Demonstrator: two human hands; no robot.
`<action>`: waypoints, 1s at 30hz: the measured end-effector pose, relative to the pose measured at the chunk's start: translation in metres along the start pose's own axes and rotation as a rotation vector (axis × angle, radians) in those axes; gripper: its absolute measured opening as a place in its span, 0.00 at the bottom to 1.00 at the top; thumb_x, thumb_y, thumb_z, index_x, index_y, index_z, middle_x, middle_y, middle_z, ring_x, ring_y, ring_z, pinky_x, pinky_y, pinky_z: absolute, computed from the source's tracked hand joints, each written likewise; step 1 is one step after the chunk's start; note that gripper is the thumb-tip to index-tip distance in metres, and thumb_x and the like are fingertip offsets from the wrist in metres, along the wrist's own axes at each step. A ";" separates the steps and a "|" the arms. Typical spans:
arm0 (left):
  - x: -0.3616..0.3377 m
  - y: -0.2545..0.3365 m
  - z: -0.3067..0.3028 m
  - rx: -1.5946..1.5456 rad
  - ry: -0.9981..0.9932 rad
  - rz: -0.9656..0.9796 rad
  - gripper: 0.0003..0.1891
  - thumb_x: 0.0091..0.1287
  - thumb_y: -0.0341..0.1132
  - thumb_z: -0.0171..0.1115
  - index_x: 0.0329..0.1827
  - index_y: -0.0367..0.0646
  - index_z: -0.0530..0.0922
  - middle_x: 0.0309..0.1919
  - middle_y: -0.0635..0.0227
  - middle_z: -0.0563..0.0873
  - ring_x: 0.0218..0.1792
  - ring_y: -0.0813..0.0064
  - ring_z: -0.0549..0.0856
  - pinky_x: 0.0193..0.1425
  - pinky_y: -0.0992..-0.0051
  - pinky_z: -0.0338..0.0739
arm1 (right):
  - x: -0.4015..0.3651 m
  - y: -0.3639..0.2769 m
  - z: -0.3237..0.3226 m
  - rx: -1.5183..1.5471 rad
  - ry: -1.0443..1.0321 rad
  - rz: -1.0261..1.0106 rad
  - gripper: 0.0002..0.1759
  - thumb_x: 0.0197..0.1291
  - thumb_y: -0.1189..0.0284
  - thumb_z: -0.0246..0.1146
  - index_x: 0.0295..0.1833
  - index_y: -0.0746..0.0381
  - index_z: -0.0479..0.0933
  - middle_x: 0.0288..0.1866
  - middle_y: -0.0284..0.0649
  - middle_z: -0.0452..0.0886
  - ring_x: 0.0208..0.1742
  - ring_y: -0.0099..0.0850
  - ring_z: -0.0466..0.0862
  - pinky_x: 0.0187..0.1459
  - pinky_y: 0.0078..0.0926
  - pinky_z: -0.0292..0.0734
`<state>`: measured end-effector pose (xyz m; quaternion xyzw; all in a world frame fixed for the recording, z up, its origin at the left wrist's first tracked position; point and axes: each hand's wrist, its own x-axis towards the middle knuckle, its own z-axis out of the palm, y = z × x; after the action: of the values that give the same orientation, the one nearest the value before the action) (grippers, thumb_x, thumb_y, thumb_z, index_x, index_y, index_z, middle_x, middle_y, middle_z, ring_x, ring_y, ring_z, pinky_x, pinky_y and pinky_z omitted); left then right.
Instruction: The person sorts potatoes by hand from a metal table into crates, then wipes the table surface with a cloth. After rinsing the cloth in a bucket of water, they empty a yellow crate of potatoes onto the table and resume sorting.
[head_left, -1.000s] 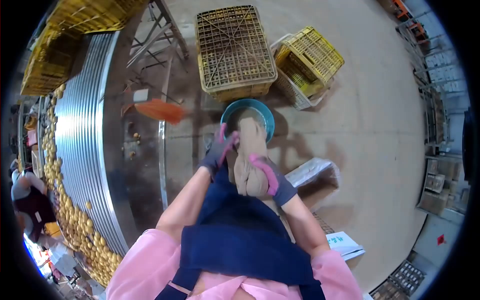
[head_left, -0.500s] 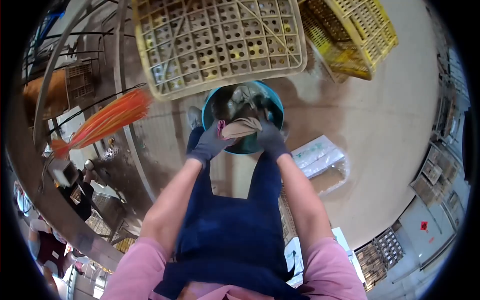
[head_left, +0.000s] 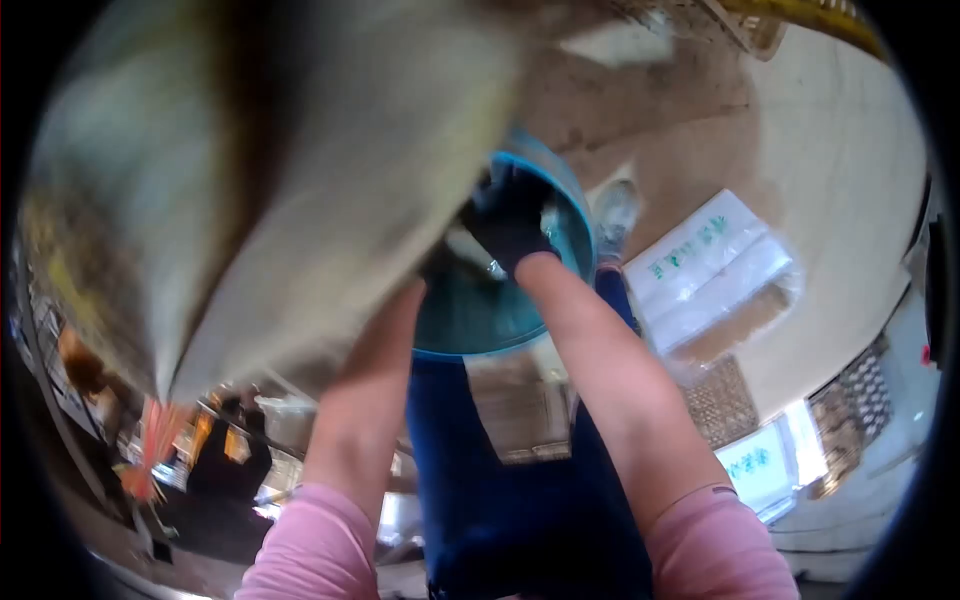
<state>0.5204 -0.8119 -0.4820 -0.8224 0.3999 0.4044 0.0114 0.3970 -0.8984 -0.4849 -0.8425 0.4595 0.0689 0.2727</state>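
Observation:
My right hand [head_left: 508, 222], in a dark glove, reaches down inside a round teal tub [head_left: 480, 328]. Its fingers are lost in shadow and blur, and I cannot tell whether they grip anything. A pale, wet-looking piece [head_left: 468, 245] lies beside that glove within the tub. My left forearm leads toward the tub's left side, but the hand itself is hidden behind a large blurred pale shape [head_left: 370, 150] close to the camera. That shape also covers the tub's upper left rim.
White plastic-wrapped packs with green print [head_left: 710, 245] lie on the floor right of the tub. A shoe [head_left: 615, 212] stands by its right rim. Part of a yellow crate [head_left: 825, 15] shows at the top right. Orange strands [head_left: 150, 440] hang at lower left.
My view has tilted and shifted, and the pale shape now fills the upper left. Both hands held a beige cloth over the tub; now my right hand is down inside and the left is hidden.

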 end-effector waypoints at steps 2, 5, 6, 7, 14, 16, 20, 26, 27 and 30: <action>0.014 0.002 0.001 0.079 -0.051 0.013 0.30 0.61 0.45 0.59 0.66 0.51 0.62 0.59 0.49 0.68 0.56 0.51 0.73 0.58 0.60 0.70 | -0.057 -0.033 0.014 0.111 -0.148 0.099 0.22 0.62 0.65 0.51 0.62 0.56 0.70 0.55 0.53 0.75 0.54 0.46 0.75 0.53 0.37 0.72; 0.023 -0.018 0.013 0.153 -0.165 0.082 0.24 0.62 0.44 0.58 0.60 0.47 0.68 0.54 0.54 0.74 0.52 0.58 0.76 0.56 0.63 0.72 | -0.074 -0.048 0.069 0.241 0.057 0.243 0.23 0.60 0.61 0.55 0.57 0.61 0.71 0.52 0.51 0.76 0.49 0.40 0.78 0.48 0.34 0.75; 0.040 -0.015 0.023 0.076 -0.134 0.092 0.22 0.63 0.44 0.58 0.58 0.46 0.71 0.53 0.55 0.76 0.51 0.60 0.77 0.55 0.64 0.72 | -0.031 0.018 0.082 0.170 0.202 0.202 0.23 0.59 0.59 0.57 0.56 0.62 0.71 0.51 0.51 0.76 0.47 0.38 0.79 0.46 0.32 0.76; 0.044 -0.022 0.019 0.012 -0.134 0.088 0.21 0.63 0.44 0.57 0.57 0.45 0.73 0.51 0.57 0.78 0.49 0.62 0.78 0.54 0.65 0.73 | -0.015 0.030 0.084 0.175 0.255 0.197 0.24 0.59 0.59 0.57 0.55 0.63 0.71 0.51 0.50 0.76 0.46 0.37 0.79 0.45 0.32 0.77; -0.022 -0.005 -0.022 -1.105 -0.504 -0.666 0.29 0.63 0.59 0.54 0.57 0.45 0.74 0.38 0.61 0.83 0.39 0.68 0.80 0.43 0.70 0.74 | -0.018 0.028 0.076 0.642 -0.343 0.394 0.24 0.53 0.61 0.66 0.50 0.65 0.75 0.50 0.48 0.77 0.43 0.35 0.80 0.40 0.33 0.77; -0.028 0.010 -0.034 -1.974 -0.800 -0.474 0.31 0.65 0.58 0.46 0.61 0.43 0.70 0.53 0.68 0.78 0.47 0.66 0.78 0.51 0.60 0.74 | -0.041 -0.003 0.031 1.019 -0.375 0.406 0.23 0.50 0.61 0.67 0.49 0.63 0.77 0.57 0.49 0.73 0.54 0.42 0.73 0.52 0.36 0.68; -0.019 -0.040 -0.003 -1.890 -0.875 -0.313 0.37 0.63 0.66 0.43 0.63 0.44 0.69 0.42 0.62 0.81 0.47 0.63 0.78 0.53 0.64 0.73 | -0.082 -0.047 -0.042 0.779 -0.152 -0.216 0.20 0.47 0.61 0.67 0.45 0.59 0.79 0.60 0.45 0.71 0.63 0.45 0.68 0.64 0.37 0.62; -0.036 -0.088 0.060 -0.696 -0.468 -0.133 0.32 0.61 0.50 0.58 0.65 0.43 0.67 0.59 0.58 0.75 0.62 0.63 0.71 0.66 0.68 0.65 | -0.095 -0.060 -0.027 1.030 -0.109 -0.025 0.23 0.44 0.60 0.70 0.47 0.57 0.78 0.50 0.43 0.77 0.49 0.40 0.79 0.46 0.37 0.76; -0.055 -0.067 0.044 -0.383 -0.369 0.040 0.29 0.61 0.48 0.59 0.64 0.45 0.68 0.61 0.60 0.73 0.63 0.62 0.70 0.66 0.65 0.67 | -0.088 -0.057 -0.019 1.392 -0.098 0.262 0.23 0.45 0.61 0.70 0.47 0.58 0.78 0.47 0.45 0.78 0.47 0.41 0.80 0.42 0.37 0.77; -0.062 -0.019 0.002 -1.022 -0.326 -0.101 0.27 0.64 0.45 0.58 0.65 0.46 0.67 0.58 0.64 0.75 0.59 0.64 0.74 0.61 0.64 0.72 | -0.066 -0.023 0.020 0.948 -0.161 0.381 0.21 0.52 0.67 0.66 0.52 0.59 0.76 0.41 0.50 0.80 0.47 0.46 0.80 0.45 0.39 0.76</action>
<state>0.5096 -0.7581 -0.4469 -0.6680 0.1051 0.6688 -0.3091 0.3809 -0.8296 -0.4680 -0.5195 0.5632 -0.0339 0.6417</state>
